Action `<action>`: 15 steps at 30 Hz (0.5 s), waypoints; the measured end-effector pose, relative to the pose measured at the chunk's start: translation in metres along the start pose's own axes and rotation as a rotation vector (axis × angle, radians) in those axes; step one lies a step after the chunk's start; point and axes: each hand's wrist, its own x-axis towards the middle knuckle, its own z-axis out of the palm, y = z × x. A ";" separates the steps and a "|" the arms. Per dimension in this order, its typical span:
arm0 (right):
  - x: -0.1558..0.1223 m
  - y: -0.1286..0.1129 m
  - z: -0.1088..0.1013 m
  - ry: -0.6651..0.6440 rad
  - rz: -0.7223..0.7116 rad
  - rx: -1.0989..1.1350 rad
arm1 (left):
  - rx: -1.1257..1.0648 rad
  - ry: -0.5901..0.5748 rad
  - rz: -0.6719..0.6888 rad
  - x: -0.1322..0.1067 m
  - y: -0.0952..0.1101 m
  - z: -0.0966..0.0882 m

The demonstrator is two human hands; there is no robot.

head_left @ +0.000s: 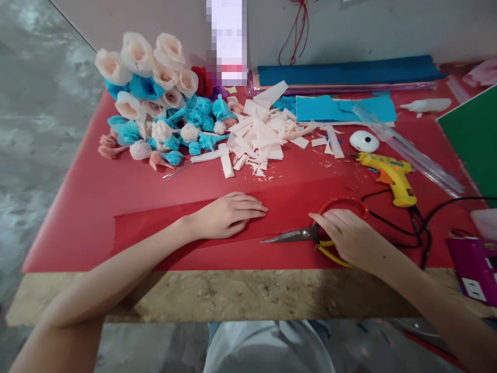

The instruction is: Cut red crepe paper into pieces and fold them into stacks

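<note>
A long strip of dark red paper (155, 223), probably crepe, lies across the red tabletop. My left hand (233, 212) rests flat on it, fingers stretched out to the right. Over the right part of the strip, my right hand (345, 233) grips a pair of scissors (295, 235) with one red and one yellow handle. The scissor blades point left, close together, with their tip near the strip's front edge. How the fingers sit in the handles is partly hidden.
Paper flowers (166, 103) pile up at back left, beside pale paper scraps (260, 134). Blue paper (330, 109) lies behind. A yellow glue gun (392, 176) with black cable, a white round object (364, 141) and clear sticks (411, 150) are at right. A purple box (473, 264) sits at front right.
</note>
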 end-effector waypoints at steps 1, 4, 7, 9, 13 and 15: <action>0.003 0.000 0.000 -0.001 -0.007 0.009 | 0.002 0.001 0.001 0.000 0.000 0.000; 0.009 0.000 0.002 -0.009 -0.042 0.031 | 0.005 0.001 0.002 0.000 0.000 0.000; 0.014 0.000 0.004 -0.001 -0.077 0.034 | -0.004 0.004 0.001 0.001 0.001 0.000; 0.016 0.001 0.005 0.017 -0.094 0.010 | -0.015 0.006 0.000 0.001 0.000 0.000; 0.017 0.003 0.004 0.047 -0.119 -0.042 | -0.027 0.001 -0.010 0.001 -0.001 0.001; 0.017 0.004 0.002 0.041 -0.134 -0.064 | -0.033 -0.005 -0.020 0.001 -0.001 0.000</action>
